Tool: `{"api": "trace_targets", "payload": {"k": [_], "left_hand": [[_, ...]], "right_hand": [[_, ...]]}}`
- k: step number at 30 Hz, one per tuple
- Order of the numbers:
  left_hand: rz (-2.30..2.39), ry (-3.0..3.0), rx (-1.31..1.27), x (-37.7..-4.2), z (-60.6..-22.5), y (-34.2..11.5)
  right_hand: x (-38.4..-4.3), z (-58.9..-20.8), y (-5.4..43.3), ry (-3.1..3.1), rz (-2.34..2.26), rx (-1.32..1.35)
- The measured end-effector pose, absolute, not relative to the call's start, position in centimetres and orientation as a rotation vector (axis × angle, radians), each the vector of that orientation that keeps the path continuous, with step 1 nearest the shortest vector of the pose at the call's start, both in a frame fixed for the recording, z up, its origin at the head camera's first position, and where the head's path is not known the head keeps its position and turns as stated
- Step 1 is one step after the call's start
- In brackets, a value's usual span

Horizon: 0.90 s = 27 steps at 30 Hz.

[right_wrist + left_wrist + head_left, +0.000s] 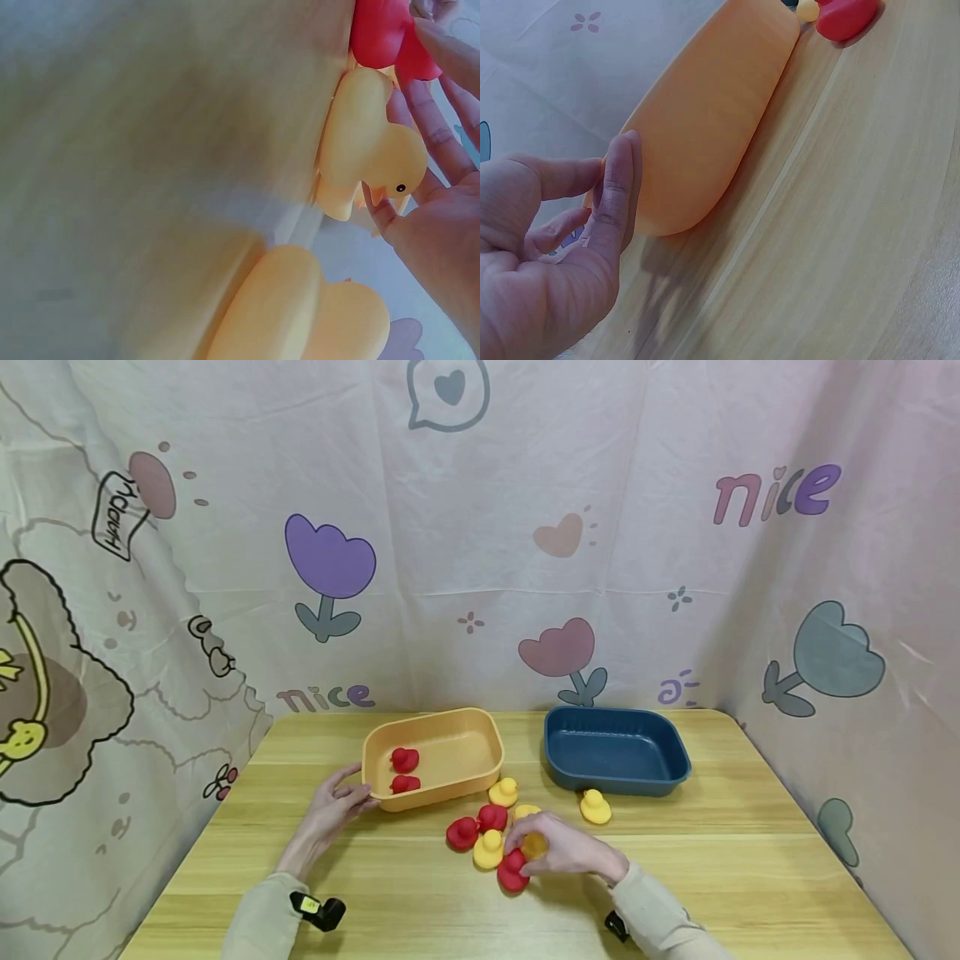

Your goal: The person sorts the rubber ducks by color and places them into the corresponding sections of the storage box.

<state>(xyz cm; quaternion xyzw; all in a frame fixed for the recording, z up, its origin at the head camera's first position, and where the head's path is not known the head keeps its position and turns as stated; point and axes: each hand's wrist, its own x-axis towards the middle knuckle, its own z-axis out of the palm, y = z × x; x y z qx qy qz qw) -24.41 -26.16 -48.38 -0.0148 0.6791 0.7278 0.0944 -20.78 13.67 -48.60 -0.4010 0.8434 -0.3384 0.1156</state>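
Note:
My left hand [333, 814] grips the near left corner of an orange tray [442, 796], thumb against its outer wall [712, 127] and fingers around the end. Two red rubber ducks [405, 760] lie inside this tray. With thumb and fingers, my right hand [562, 846] pinches a red rubber duck [512, 878] at the front of a loose group. In the right wrist view that red duck [379, 34] is partly cut off at the top. A yellow duck [356, 142] sits under the palm, partly hidden from the head view.
Two more red ducks [462, 833] and several yellow ducks [489, 852] lie between the hands. A dark blue tray [615, 783] stands at the back right, with a yellow duck [596, 807] before it. A printed curtain [465, 568] hangs behind the wooden table [405, 902].

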Motion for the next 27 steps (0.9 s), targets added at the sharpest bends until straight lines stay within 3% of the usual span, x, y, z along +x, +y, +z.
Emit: {"api": "trace_targets", "payload": {"k": [27], "left_hand": [[2.171,1.979,-0.036,-24.52,-48.44,-26.24]], "right_hand": [[-20.74,-48.12,13.79,2.377,-1.125,-1.2]]}}
